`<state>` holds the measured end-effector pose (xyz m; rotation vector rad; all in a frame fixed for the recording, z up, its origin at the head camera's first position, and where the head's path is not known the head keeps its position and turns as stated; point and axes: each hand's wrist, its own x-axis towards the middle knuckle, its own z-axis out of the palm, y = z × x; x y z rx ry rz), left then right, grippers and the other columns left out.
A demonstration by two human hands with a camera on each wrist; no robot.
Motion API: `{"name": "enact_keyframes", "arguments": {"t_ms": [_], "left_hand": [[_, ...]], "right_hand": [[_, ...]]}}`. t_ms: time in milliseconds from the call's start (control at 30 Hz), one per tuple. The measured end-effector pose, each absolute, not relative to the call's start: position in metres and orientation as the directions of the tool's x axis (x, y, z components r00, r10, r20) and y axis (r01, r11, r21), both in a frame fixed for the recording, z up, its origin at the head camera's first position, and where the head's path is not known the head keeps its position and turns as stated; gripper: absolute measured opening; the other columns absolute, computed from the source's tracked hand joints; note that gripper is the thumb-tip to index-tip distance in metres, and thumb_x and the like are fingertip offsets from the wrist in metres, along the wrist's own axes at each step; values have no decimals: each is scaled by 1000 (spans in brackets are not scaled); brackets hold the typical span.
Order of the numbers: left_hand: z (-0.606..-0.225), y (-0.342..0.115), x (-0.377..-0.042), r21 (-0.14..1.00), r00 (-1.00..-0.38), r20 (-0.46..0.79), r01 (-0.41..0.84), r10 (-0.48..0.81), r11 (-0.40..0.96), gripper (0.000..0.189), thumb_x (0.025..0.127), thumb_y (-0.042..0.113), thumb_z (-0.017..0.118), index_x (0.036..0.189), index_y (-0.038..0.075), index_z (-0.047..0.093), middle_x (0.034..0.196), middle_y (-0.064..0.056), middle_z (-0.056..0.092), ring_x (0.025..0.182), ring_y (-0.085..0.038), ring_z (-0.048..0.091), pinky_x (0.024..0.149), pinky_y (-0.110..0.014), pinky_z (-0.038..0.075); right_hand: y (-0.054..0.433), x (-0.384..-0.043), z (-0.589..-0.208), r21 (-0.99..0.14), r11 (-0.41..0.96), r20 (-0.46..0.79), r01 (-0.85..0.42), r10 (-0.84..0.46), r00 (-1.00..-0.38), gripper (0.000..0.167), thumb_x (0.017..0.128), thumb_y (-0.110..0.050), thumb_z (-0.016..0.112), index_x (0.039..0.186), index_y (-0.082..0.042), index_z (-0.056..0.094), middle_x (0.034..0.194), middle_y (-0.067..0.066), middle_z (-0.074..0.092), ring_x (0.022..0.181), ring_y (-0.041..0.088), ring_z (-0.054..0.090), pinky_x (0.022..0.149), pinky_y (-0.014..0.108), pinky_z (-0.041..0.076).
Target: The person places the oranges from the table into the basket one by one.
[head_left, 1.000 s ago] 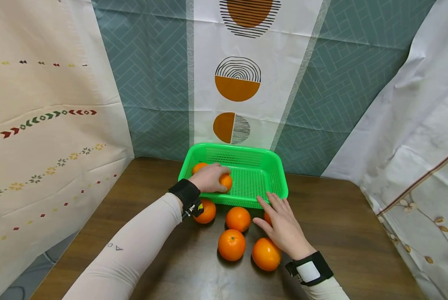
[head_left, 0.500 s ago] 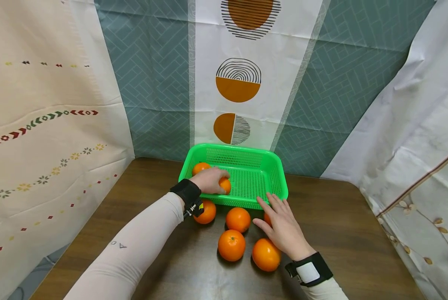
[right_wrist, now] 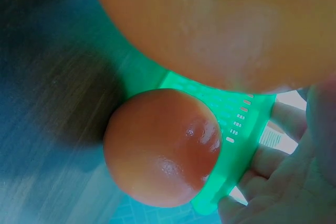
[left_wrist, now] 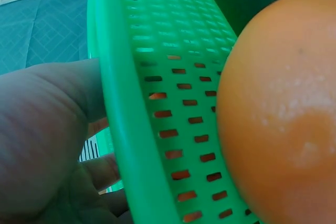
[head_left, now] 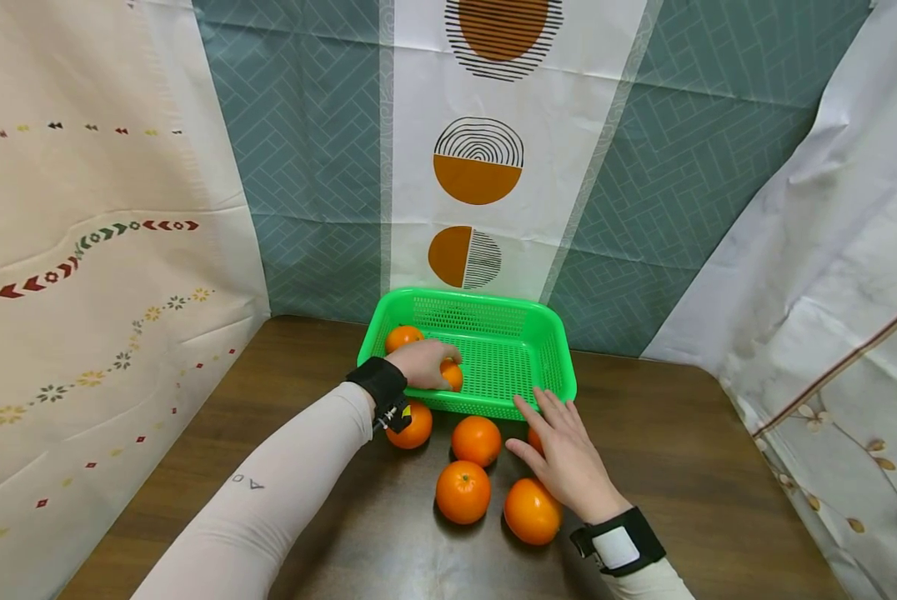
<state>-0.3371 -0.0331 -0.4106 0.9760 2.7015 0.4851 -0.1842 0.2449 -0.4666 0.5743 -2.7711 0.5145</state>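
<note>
Inside the green basket (head_left: 493,304), my left hand (head_left: 422,363) holds an orange (head_left: 453,377) low near the front wall, its fingers curled over the top. Another orange (head_left: 403,337) lies in the basket's left corner, behind that hand. My right hand (head_left: 568,458) is spread with straight fingers, its fingertips by the basket's front right rim. Partly hidden under it is one orange (head_left: 535,438). In the left wrist view the basket wall (left_wrist: 194,129) hides what the left fingers hold.
Several oranges sit on the brown table before the basket: one by the left wrist (head_left: 413,427), a middle orange (head_left: 476,441), a nearer orange (head_left: 463,492) and an orange by the right wrist (head_left: 533,511). A patterned cloth (head_left: 306,167) hangs behind the basket.
My left hand has lowered slightly with the orange, towards the basket floor. More of the orange in the left corner shows. The right hand has hardly moved.
</note>
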Motion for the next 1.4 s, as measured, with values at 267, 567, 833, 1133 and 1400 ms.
{"name": "enact_keyframes", "arguments": {"t_ms": [267, 567, 833, 1133, 1400], "left_hand": [[-413, -34, -338, 390, -755, -98, 570, 648, 723, 52, 101, 15, 82, 149, 3, 66, 147, -14, 67, 125, -30, 65, 108, -45, 53], [-412, -34, -337, 385, -754, -100, 572, 649, 724, 52, 103, 15, 79, 152, 3, 64, 147, -14, 67, 124, -29, 64, 108, -44, 53], [-409, -34, -334, 383, -747, -87, 585, 659, 714, 53, 104, 13, 76, 153, 1, 62, 151, -15, 65, 133, -32, 63, 115, -44, 50], [-410, -34, -333, 380, -746, -97, 583, 658, 718, 53, 106, 13, 74, 155, 1, 60, 155, -16, 63, 141, -33, 60, 118, -46, 48], [-408, -32, -330, 384, -755, -88, 576, 650, 722, 52, 106, 14, 75, 154, 2, 61, 155, -16, 62, 144, -35, 57, 118, -47, 48]], "right_hand": [[245, -185, -467, -281, 858, 327, -430, -336, -883, 73, 104, -41, 77, 165, -10, 52, 173, 23, 39, 163, 43, 31, 131, 67, 16], [246, -186, -465, -277, 857, 329, -434, -340, -881, 73, 104, -41, 78, 165, -9, 52, 173, 23, 40, 163, 44, 31, 131, 68, 17], [247, -187, -464, -275, 859, 329, -432, -338, -882, 72, 104, -41, 77, 165, -10, 52, 172, 24, 40, 162, 44, 32, 131, 68, 17], [247, -188, -465, -282, 858, 322, -430, -337, -885, 72, 105, -41, 77, 165, -10, 52, 172, 24, 40, 162, 44, 31, 131, 67, 16], [247, -188, -466, -280, 857, 320, -432, -341, -884, 73, 104, -41, 77, 165, -9, 52, 172, 25, 40, 162, 44, 32, 131, 68, 17]]}}
